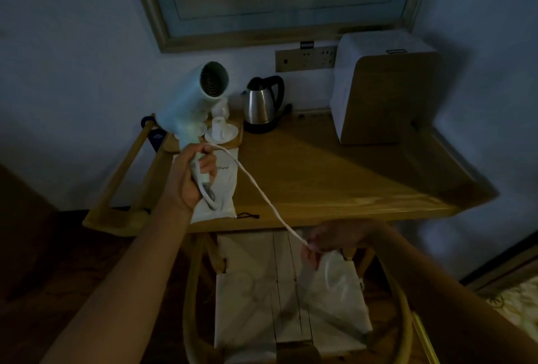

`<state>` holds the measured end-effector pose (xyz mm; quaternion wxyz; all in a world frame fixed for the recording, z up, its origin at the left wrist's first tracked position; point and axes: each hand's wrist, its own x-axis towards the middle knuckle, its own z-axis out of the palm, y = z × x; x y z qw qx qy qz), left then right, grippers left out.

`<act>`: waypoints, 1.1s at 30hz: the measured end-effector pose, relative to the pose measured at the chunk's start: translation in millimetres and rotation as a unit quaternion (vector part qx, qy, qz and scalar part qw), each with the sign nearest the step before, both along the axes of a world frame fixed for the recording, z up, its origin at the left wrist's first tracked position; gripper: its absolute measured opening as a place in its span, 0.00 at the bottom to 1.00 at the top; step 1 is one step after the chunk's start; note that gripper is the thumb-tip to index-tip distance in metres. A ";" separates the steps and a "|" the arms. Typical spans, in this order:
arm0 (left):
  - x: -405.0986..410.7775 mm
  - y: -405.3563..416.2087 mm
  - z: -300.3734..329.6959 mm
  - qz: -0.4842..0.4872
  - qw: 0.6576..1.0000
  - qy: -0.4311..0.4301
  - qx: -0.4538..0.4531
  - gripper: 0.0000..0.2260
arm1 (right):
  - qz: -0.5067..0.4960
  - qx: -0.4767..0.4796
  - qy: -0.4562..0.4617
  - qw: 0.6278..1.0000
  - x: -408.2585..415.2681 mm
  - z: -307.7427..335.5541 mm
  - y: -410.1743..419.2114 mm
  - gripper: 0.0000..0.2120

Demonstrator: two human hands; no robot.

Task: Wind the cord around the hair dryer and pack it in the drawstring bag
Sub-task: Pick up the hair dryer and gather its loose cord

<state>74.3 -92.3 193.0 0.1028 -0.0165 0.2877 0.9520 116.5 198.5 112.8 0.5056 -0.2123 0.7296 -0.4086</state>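
Left hand is clenched round the handle of the white hair dryer, holding it up above the wooden bench, nozzle tilted toward the wall. The cord runs taut down to the right hand, its grip pinching the cord just off the bench's front edge. The drawstring bag lies flat on the bench under the dryer handle, in front of the kettle.

Dim room, wooden desk, pale walls
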 end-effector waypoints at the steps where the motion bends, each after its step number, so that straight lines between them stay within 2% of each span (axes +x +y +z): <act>1: -3.2 -6.1 1.4 -0.002 1.000 0.008 0.014 0.14 | 0.033 0.040 -0.017 0.998 0.6 -4.5 0.7 0.16; 3: -8.2 -17.8 2.4 0.005 1.000 0.020 0.012 0.23 | 0.041 0.095 -0.034 0.994 0.5 -15.7 0.1 0.16; 5: -10.6 -24.0 2.4 0.012 0.999 0.026 -0.020 0.28 | -0.003 0.123 -0.009 0.992 0.1 -20.9 -1.7 0.13; 7: -9.5 -26.2 2.6 0.023 0.999 0.027 -0.042 0.25 | -0.049 0.149 0.097 0.983 -4.7 -16.6 -2.8 0.08; 9: -6.9 -28.4 2.0 0.035 0.998 0.032 -0.029 0.20 | -0.087 0.179 0.229 0.953 -16.6 -5.3 -0.1 0.08; 10: -7.4 -32.4 -0.4 0.039 0.999 0.031 -0.012 0.20 | -0.127 0.181 0.263 0.939 -23.6 2.5 2.8 0.08; 12: -11.8 -45.6 -8.2 0.037 0.998 0.028 0.036 0.22 | -0.306 0.101 0.243 0.915 -34.2 27.4 10.1 0.08; 14: -18.2 -57.8 -17.9 0.024 0.999 0.025 0.041 0.24 | -0.457 -0.046 0.209 0.863 -41.0 64.6 17.6 0.05; 16: -22.3 -64.5 -24.9 0.015 0.999 0.020 0.025 0.23 | -0.514 -0.189 0.174 0.818 -42.6 100.1 19.2 0.05; 17: -21.9 -65.1 -26.6 -0.006 0.999 0.020 0.049 0.20 | -0.509 -0.247 0.147 0.812 -41.6 112.8 17.6 0.05; 19: -16.6 -60.3 -26.6 -0.035 0.993 0.011 0.115 0.12 | -0.448 -0.311 0.104 0.832 -38.4 126.8 14.0 0.06; 21: -10.7 -54.8 -23.8 -0.017 0.994 0.022 0.106 0.12 | -0.358 -0.303 0.110 0.877 -33.8 128.3 17.0 0.08; 24: -10.2 -56.3 -21.3 0.036 0.997 0.039 0.047 0.21 | -0.234 -0.196 0.147 0.941 -27.4 120.3 33.1 0.11; 27: -13.9 -63.2 -23.0 0.058 0.996 0.037 0.063 0.22 | -0.127 -0.114 0.094 0.981 -22.8 111.6 43.2 0.10; 29: -15.4 -62.8 -22.3 0.067 0.997 0.019 0.034 0.17 | -0.099 -0.089 0.062 0.989 -20.0 107.0 40.0 0.10; 30: -16.7 -62.6 -21.5 0.080 0.997 0.010 -0.012 0.14 | -0.108 -0.068 0.068 0.989 -19.3 104.6 36.9 0.09; 32: -15.9 -55.8 -14.1 0.094 0.991 -0.013 -0.098 0.13 | -0.150 -0.003 0.129 0.980 -21.8 95.8 29.2 0.06; 33: -14.1 -52.6 -10.2 0.096 0.988 -0.023 -0.121 0.15 | -0.168 0.059 0.205 0.963 -24.8 89.8 26.4 0.05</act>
